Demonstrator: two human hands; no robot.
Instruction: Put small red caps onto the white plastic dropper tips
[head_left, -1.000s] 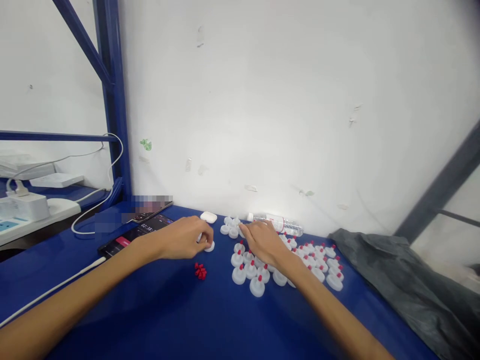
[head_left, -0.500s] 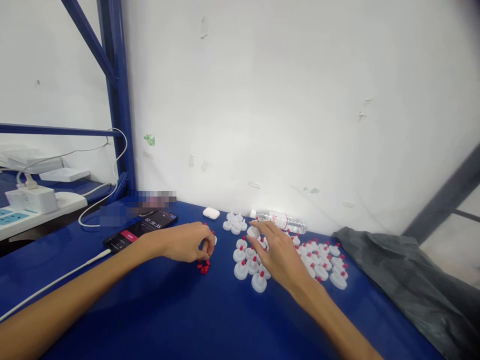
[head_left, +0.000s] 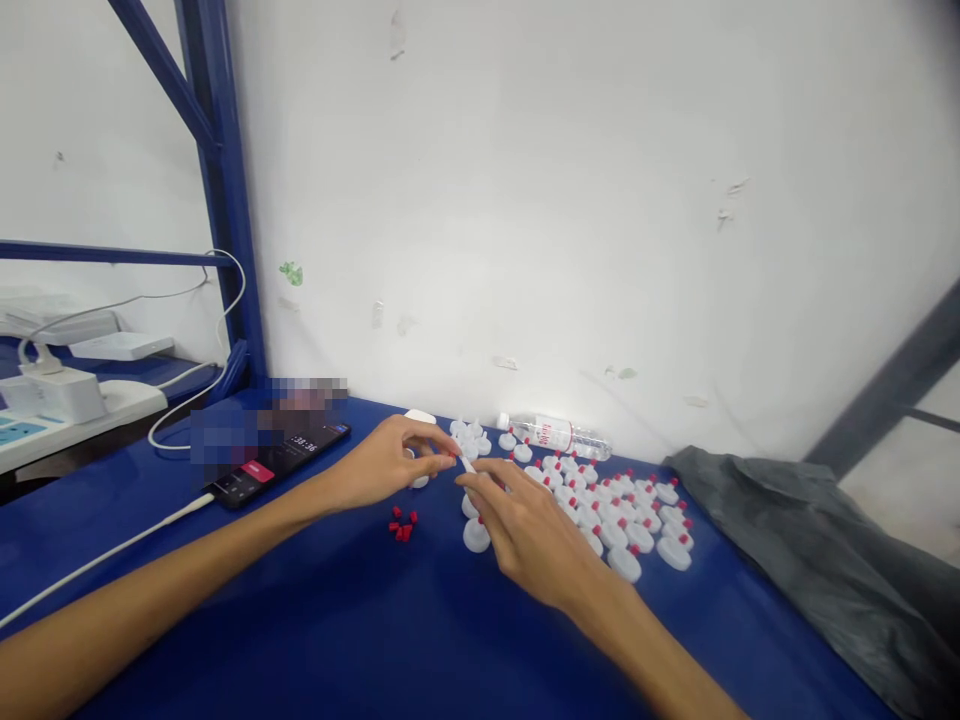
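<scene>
On the blue table [head_left: 300, 620] my left hand [head_left: 386, 462] pinches a small red plug at its fingertips, just left of my right hand [head_left: 525, 530]. My right hand pinches a white cap between thumb and forefinger, and the two hands meet at the cap. A small heap of loose red plugs [head_left: 402, 523] lies below my left hand. Several white caps with red plugs [head_left: 622, 510] are spread to the right. A few plain white caps [head_left: 471, 436] sit near the wall.
A phone [head_left: 274, 462] with a lit screen lies left of my left hand, with a white cable [head_left: 105, 560] running toward me. A clear water bottle [head_left: 559, 436] lies by the wall. A grey cloth [head_left: 810, 540] covers the table's right end. A power strip [head_left: 67, 405] sits far left.
My left hand rose from the red heap and moved right with a plug. My right hand took a white cap from the back group and brought it to meet the left.
</scene>
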